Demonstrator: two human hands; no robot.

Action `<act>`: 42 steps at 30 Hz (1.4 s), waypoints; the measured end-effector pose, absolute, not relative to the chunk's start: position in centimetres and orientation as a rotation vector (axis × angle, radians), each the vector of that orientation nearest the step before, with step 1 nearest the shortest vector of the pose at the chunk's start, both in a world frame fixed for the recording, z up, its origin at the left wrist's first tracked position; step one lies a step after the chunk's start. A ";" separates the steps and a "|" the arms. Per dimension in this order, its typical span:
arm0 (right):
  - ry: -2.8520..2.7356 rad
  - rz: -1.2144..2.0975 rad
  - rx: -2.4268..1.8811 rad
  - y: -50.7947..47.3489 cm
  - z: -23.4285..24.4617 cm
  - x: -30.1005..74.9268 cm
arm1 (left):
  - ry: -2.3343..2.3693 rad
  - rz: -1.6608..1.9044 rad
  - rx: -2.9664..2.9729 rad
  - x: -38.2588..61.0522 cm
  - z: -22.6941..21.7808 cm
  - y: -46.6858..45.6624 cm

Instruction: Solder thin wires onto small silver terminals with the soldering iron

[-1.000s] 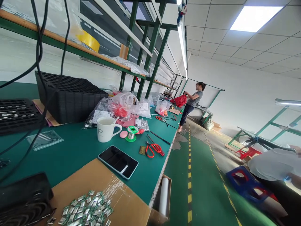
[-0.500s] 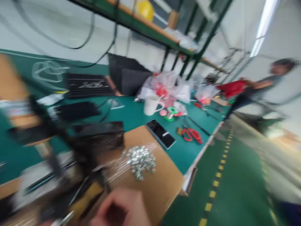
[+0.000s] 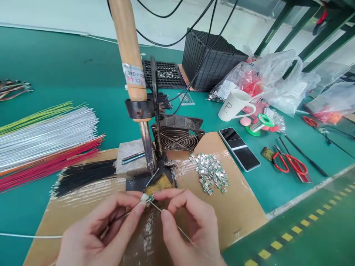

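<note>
two bare hands work low in the view, over a brown cardboard sheet (image 3: 244, 207) that lies on the green bench mat (image 3: 55, 66). our left hand (image 3: 100, 232) is closed in a narrow pinch: thumb and forefinger grip a small white plastic connector (image 3: 144, 198). our right hand (image 3: 191, 225) is also pinched, with thumb and forefinger closed on a thin silver wire (image 3: 172, 221). the upper end of this wire meets the connector, and the rest runs down and to the right under the palm.

the connector sits between the two hands, just in front of a yellow sponge pad (image 3: 158, 183). it lies below the dark tip of a wooden-handled soldering iron (image 3: 130, 55), which is clamped nearly upright in a black stand. we cannot tell whether the tip touches anything.

a small black square fan (image 3: 177, 135) stands just behind the iron. a loose pile of small silver metal parts (image 3: 212, 173) lies on the cardboard to the right of the sponge. beyond the cardboard's right edge we see:
- a dark smartphone (image 3: 240, 149), lying flat
- a white ceramic mug (image 3: 234, 105)
- red-handled scissors (image 3: 291, 164)

to the left lie bundles of cut wire: white (image 3: 47, 135), red (image 3: 50, 162) and black (image 3: 85, 173). the black bundle rests partly on the cardboard.
</note>
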State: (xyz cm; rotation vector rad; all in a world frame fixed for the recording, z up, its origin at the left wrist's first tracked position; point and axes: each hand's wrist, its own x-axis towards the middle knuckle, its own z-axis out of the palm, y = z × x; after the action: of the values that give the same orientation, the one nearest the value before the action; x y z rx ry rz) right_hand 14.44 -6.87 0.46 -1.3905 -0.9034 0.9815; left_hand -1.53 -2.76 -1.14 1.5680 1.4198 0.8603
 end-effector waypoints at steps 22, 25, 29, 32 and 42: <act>-0.924 0.821 -1.435 -5.3 0.8 14.4 | 1.432 0.905 1.247 0.4 0.1 -1.3; -0.920 0.822 -1.406 -5.0 0.9 14.4 | 1.416 0.950 1.275 0.7 0.2 -1.1; -0.872 0.834 -1.441 -4.9 1.0 14.4 | 1.388 0.975 1.308 0.9 0.4 -1.0; -0.869 0.841 -1.433 -4.8 1.1 14.4 | 1.395 0.968 1.286 0.9 0.5 -1.0; -0.895 0.812 -1.361 -3.9 0.9 14.6 | 1.447 1.054 1.316 0.8 -0.4 -1.2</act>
State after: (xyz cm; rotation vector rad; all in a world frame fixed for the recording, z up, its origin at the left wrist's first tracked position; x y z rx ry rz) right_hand 14.58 -3.90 0.92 -1.3610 -0.8951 0.8124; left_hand 0.78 -1.18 -0.40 1.3156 1.4467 1.0541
